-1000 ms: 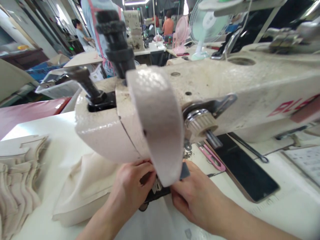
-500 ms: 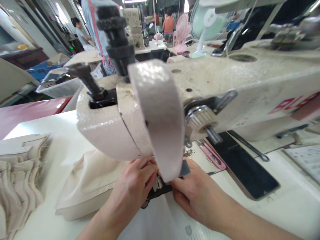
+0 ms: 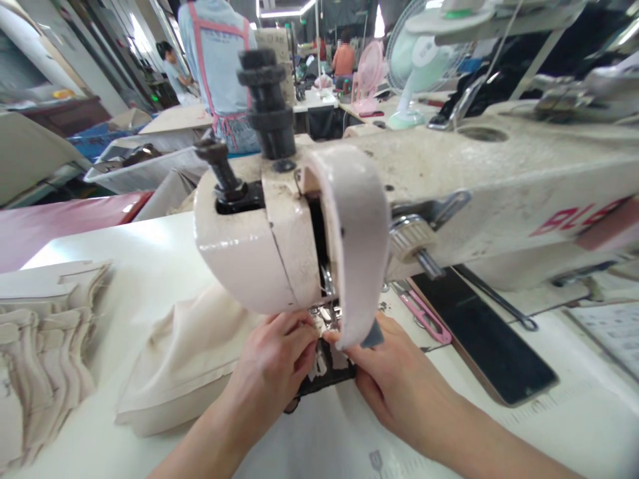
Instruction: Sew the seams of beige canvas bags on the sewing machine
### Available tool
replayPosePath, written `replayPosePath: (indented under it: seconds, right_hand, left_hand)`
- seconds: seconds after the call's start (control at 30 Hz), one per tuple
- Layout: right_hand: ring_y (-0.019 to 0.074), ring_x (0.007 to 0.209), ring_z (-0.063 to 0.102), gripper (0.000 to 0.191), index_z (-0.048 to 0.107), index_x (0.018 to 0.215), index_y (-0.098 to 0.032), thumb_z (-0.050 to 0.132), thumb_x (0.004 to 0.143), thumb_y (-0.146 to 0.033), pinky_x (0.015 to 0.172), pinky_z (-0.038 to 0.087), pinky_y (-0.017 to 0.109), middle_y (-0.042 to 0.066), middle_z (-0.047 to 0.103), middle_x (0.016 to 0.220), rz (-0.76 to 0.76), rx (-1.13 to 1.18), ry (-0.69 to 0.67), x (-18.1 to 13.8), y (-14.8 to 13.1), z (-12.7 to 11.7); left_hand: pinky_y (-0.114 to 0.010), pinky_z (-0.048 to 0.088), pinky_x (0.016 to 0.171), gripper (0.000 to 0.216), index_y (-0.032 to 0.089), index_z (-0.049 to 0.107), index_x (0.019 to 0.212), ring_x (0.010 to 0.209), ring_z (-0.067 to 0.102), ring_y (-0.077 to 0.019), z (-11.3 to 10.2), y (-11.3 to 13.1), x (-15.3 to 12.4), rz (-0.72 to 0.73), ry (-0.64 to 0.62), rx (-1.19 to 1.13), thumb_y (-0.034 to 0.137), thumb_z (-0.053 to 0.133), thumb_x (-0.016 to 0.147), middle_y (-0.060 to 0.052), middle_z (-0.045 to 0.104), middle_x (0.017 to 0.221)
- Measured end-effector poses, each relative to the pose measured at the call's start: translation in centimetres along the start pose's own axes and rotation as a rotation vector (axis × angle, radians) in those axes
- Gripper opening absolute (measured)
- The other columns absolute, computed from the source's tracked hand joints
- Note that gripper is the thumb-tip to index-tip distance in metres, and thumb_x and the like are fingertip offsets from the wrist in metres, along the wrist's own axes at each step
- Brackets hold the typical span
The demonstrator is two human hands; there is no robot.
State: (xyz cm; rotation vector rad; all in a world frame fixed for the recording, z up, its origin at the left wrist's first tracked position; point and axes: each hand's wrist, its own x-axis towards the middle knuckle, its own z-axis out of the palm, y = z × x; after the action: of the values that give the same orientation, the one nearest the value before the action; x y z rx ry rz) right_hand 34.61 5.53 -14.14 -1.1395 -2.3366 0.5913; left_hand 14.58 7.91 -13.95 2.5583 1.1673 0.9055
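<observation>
Hands, two (left [image 3: 272, 369], right [image 3: 394, 386]), under one sewing machine [image 3: 449, 193].

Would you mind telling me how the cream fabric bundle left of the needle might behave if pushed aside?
The cream fabric bundle sags in soft folds, so it would probably crumple rather than slide stiffly. It looks light, and likely drags a little on the table.

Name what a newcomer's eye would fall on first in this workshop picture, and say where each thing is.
A large cream sewing machine fills the middle, its head looming towards the camera. Under its needle end, the left hand and right hand meet at a small dark piece. Cream fabric lies to the left, and a dark phone to the right.
</observation>
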Motion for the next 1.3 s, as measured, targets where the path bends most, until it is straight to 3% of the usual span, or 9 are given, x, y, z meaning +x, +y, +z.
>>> replayPosePath:
  seconds: [0.2,0.37,0.53,0.67,0.8,0.93,1.1,1.3]
  right_hand:
    - [0.0277,0.113,0.047,0.056,0.055,0.126,-0.018,0.04,0.076,0.001,0.096,0.045,0.047,0.011,0.056,0.121,-0.031,-0.081,0.013,0.1,0.2,0.1]
    - [0.0301,0.107,0.051,0.055,0.056,0.126,-0.015,0.039,0.077,0.002,0.09,0.048,0.05,0.013,0.058,0.112,-0.048,-0.16,0.042,0.4,0.4,0.7]
    - [0.0308,0.109,0.048,0.058,0.051,0.131,-0.015,0.039,0.077,0.002,0.09,0.047,0.049,0.013,0.056,0.118,-0.057,-0.194,0.034,0.3,0.7,1.1]
    - [0.0295,0.11,0.048,0.055,0.052,0.128,-0.02,0.039,0.079,0.002,0.089,0.046,0.048,0.011,0.055,0.118,-0.008,-0.086,0.016,0.0,0.7,0.6]
    - [0.0249,0.106,0.051,0.048,0.059,0.111,-0.024,0.041,0.076,0.003,0.09,0.044,0.043,0.006,0.057,0.109,0.03,0.061,0.096,-0.2,0.8,0.2]
    - [0.0227,0.106,0.052,0.049,0.059,0.108,-0.026,0.041,0.073,0.004,0.09,0.044,0.04,0.004,0.057,0.105,0.041,0.111,0.119,-0.2,0.9,0.2]
    - [0.0243,0.105,0.052,0.055,0.06,0.115,-0.024,0.041,0.071,0.004,0.089,0.046,0.042,0.006,0.058,0.109,0.026,0.063,0.099,0.2,0.6,0.3]
    - [0.0286,0.112,0.049,0.06,0.055,0.127,-0.024,0.04,0.075,0.002,0.094,0.045,0.05,0.009,0.057,0.12,-0.005,-0.064,0.05,0.6,0.1,0.3]
  left_hand:
    - [-0.022,0.044,0.064,0.016,0.016,0.065,0.076,0.069,0.055,-0.0135,0.5,-0.4,-0.4,-0.008,0.086,-0.021,0.003,0.056,0.081,-0.002,0.06,0.077]
    - [-0.025,0.045,0.061,0.019,0.017,0.062,0.067,0.068,0.058,-0.0163,0.6,-1.1,0.0,-0.046,0.009,0.002,0.005,0.054,0.08,-0.002,0.062,0.072]
    - [-0.028,0.048,0.063,0.021,0.017,0.064,0.069,0.07,0.061,-0.019,1.0,-1.7,-0.2,-0.054,-0.007,0.009,0.007,0.05,0.082,-0.004,0.064,0.071]
    - [-0.028,0.046,0.063,0.019,0.017,0.062,0.069,0.07,0.06,-0.0184,0.9,-1.9,-0.3,-0.049,0.006,-0.004,0.008,0.052,0.082,-0.003,0.064,0.073]
    - [-0.024,0.042,0.059,0.021,0.017,0.057,0.065,0.064,0.057,-0.0145,0.4,-1.7,0.0,-0.035,-0.003,-0.027,0.005,0.053,0.082,0.0,0.061,0.068]
    - [-0.022,0.039,0.057,0.02,0.017,0.056,0.067,0.061,0.054,-0.0123,0.3,-1.6,0.0,-0.02,0.016,-0.038,0.005,0.054,0.082,0.001,0.059,0.067]
    - [-0.022,0.043,0.062,0.018,0.019,0.06,0.073,0.066,0.057,-0.0131,0.8,-1.8,-0.2,-0.005,0.061,-0.048,0.005,0.054,0.084,0.0,0.06,0.068]
    - [-0.022,0.042,0.054,0.021,0.018,0.059,0.066,0.058,0.057,-0.0129,0.8,-1.9,0.0,-0.022,0.046,-0.049,0.006,0.053,0.081,0.0,0.061,0.064]
